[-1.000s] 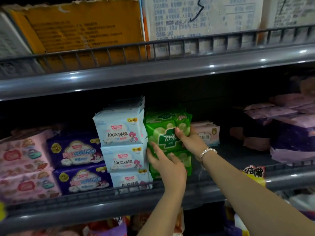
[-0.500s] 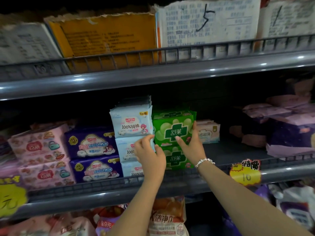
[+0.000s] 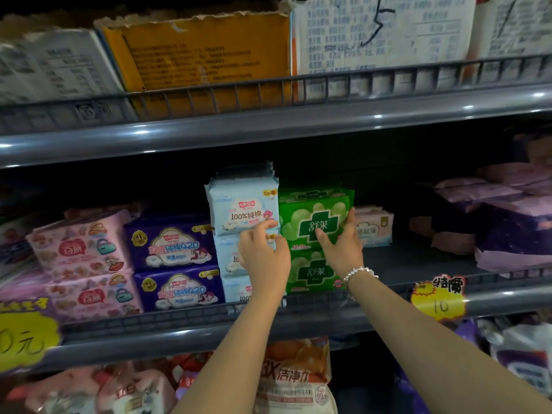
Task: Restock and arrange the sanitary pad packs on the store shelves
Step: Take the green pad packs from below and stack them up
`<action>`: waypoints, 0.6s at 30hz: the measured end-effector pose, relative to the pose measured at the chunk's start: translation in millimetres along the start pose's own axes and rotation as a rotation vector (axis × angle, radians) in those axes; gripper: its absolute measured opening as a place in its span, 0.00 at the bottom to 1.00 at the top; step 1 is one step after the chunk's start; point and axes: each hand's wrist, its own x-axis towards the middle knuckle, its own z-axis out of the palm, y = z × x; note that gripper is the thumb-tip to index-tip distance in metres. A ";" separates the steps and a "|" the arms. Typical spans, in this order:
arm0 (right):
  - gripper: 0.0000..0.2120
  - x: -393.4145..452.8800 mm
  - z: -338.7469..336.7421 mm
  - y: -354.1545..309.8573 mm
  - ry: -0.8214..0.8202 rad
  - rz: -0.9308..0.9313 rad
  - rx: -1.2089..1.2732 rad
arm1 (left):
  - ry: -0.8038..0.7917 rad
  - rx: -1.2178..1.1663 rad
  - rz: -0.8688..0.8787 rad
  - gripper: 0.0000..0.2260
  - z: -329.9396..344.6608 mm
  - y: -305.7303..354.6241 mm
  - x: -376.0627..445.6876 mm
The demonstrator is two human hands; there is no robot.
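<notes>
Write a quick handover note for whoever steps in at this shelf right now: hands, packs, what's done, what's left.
Left hand: fingers curled at the light blue stack; a firm grip is unclear.
Right hand: spread against the top green pack, thumb on its right edge.
Done: two green packs stacked beside the blue ones, behind the shelf rail.
Left: square both stacks, fill the bare gap to the right, tidy the pink pack behind.

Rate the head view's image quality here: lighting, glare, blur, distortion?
Head view: dim overall, and the shelf interior behind the green packs is nearly black; glare spots dot the grey shelf rail; the yellow price tag at the left edge is smeared; wide-angle distortion bows the rails; both hands and the central packs stay sharp enough to read.
</notes>
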 end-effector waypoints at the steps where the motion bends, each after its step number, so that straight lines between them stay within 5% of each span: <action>1: 0.45 -2.7 -0.4 -0.1 -0.001 -0.001 0.005 | 0.005 -0.010 -0.003 0.11 -0.8 -0.2 -0.5; 18: 0.33 -146.0 -4.5 0.3 -0.007 -0.181 0.036 | -0.105 -0.065 0.037 0.17 -49.7 -41.3 -75.4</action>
